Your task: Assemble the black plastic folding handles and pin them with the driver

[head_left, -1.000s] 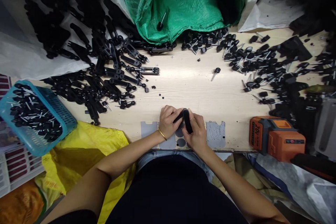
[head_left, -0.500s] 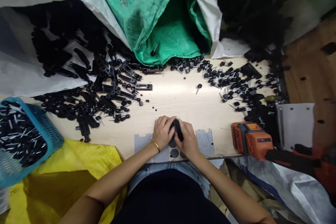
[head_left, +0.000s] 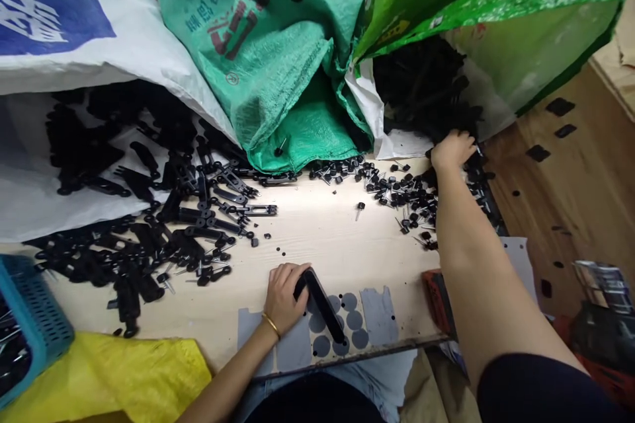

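My left hand (head_left: 286,297) is closed round the upper end of a long black plastic bar (head_left: 325,307), which slants over the grey-circled patch near the bench's front edge. A second dark piece is partly hidden under those fingers. At the far right, my right hand (head_left: 452,149) reaches to the mouth of the green bag (head_left: 526,13). Its fingers are slightly apart over dark parts (head_left: 421,89), with the tips partly lost against the black. Below that forearm lie black-headed screws (head_left: 404,195) in a loose pile.
Black clamp-like parts (head_left: 198,211) spill from a white bag (head_left: 114,76) on the left. A teal green sack (head_left: 297,79) stands at the back. A blue basket (head_left: 52,324) is at left, a yellow bag (head_left: 143,370) below, and an orange power tool (head_left: 436,301) at right, partly behind my forearm.
My right hand has left the black bar and moved far right and away to the bag. My left hand still holds the bar. The view has shifted, showing more of the bags.
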